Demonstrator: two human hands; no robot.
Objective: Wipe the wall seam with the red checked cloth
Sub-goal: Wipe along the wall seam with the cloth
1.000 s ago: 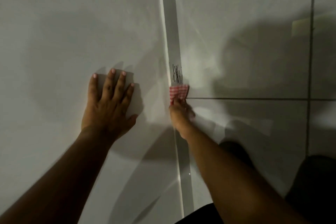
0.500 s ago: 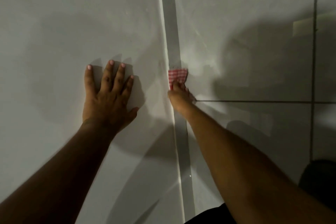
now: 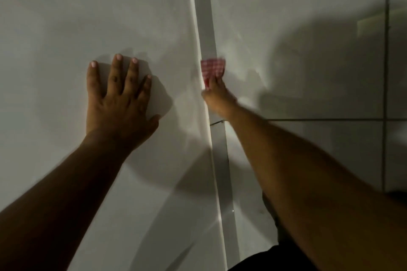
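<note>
I press the small red and white checked cloth point(image 3: 212, 70) onto the grey vertical wall seam point(image 3: 204, 17) with my right hand point(image 3: 217, 97). The fingers are closed on the lower part of the cloth, and the upper part sticks out above the fingertips and lies on the seam, between the plain pale wall panel point(image 3: 88, 17) on the left and the glossy tiled wall point(image 3: 308, 72) on the right. My left hand point(image 3: 120, 99) is flat and open on the pale panel, fingers spread, holding nothing; I think it only supports me.

I judge the cloth to be light, thin and soft, so it folds easily and can slip out from under the fingers when it drags on the wall. It is better to hold it bunched, with the fingertips directly behind the part that touches the seam. The cloth is a little blurred, so I cannot tell how many layers are folded.
</note>
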